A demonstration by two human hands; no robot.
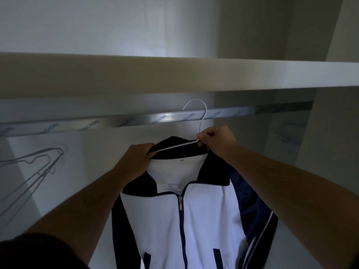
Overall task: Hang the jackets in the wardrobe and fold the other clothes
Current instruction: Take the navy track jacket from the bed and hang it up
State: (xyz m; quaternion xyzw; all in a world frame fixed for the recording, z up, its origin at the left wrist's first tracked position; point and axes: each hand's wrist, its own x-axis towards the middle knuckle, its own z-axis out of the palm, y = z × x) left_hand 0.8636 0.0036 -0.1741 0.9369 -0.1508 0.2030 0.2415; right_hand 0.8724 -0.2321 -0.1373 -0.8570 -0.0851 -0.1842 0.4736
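A white jacket point(204, 216) with a dark navy collar, navy sleeves and a half-closed zip hangs on a white wire hanger point(202, 117). My right hand point(215, 139) pinches the hanger at the base of its hook. My left hand point(138, 154) grips the left side of the collar. The hanger's hook rises in front of the silver wardrobe rail point(136, 120), and whether it rests on the rail cannot be told.
Empty wire hangers point(37, 162) hang at the far left under the rail. A thick white shelf point(174, 74) runs just above the rail. The wardrobe's right wall point(330, 133) stands close by. A faint hanger shape point(291, 133) shows at the right.
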